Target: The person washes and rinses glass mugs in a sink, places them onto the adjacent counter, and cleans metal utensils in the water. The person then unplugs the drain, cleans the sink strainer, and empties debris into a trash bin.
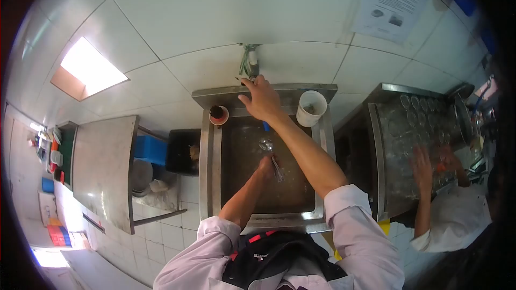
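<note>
My left hand [267, 166] is closed around a bunch of metal cutlery [277, 169] over the sink basin [242, 193]; spoon bowls [265, 144] stick out above the fingers. My right hand [260, 99] reaches across the sink's back edge to the tap [252, 64] on the wall, its fingers apart and nothing visible in them. Green strands are wrapped about the tap. A blue piece [266, 126] shows just below my right wrist. On the sink's left rim sits a small reddish cup [219, 115] with a dark item in it; a white bucket [311, 108] stands at the back right corner.
A co-worker's hands [423, 167] are over a steel counter with many glasses [416, 113] at the right. At the left are a steel table [102, 166], a black bin [183, 151] and a blue container [150, 150]. A tiled wall rises behind the sink.
</note>
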Available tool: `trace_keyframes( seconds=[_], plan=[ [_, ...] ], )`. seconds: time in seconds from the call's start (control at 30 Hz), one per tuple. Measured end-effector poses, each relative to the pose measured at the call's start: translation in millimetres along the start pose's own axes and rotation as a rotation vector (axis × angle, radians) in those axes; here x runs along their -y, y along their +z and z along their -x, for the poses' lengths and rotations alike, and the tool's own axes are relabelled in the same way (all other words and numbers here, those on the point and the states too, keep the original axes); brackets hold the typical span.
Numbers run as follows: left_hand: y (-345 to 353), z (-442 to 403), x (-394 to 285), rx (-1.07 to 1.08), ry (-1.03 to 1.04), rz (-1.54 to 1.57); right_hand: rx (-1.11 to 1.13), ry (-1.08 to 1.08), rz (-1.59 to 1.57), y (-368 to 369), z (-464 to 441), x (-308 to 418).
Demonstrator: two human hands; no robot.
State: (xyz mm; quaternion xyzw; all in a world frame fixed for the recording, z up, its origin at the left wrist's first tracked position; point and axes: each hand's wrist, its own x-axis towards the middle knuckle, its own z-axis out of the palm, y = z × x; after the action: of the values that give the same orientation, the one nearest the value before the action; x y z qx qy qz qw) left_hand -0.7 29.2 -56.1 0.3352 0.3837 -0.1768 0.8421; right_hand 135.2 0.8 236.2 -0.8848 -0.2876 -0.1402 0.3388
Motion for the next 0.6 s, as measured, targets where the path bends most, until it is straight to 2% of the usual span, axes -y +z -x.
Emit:
trace_keyframes(
  seconds=[0.1,0.23,0.4,0.5,0.53,0.6],
  plan=[
    [11.3,-10.0,-10.8,-0.022,-0.032,0.093,-0.030,0.056,0.088,10.1,-16.8,1.8],
    [11.0,-40.8,-11.6,-0.104,0.015,0.302,0.021,-0.006,-0.004,13.1,-18.0,-8.2],
    [9.1,-68.0,-7.3,-0.145,-0.054,0.268,-0.020,-0.140,-0.041,17.6,-12.0,-23.3],
    [-4.0,-80.1,9.7,0.009,-0.070,0.187,-0.076,-0.069,-0.312,13.7,7.7,-20.0],
    [-10.5,-85.9,16.5,0.083,-0.070,0.154,-0.088,0.069,-0.420,17.8,21.6,-24.1],
    [-6.7,-94.4,37.8,0.028,-0.009,0.323,-0.109,0.346,-0.633,45.3,70.5,-50.2]
  ],
)
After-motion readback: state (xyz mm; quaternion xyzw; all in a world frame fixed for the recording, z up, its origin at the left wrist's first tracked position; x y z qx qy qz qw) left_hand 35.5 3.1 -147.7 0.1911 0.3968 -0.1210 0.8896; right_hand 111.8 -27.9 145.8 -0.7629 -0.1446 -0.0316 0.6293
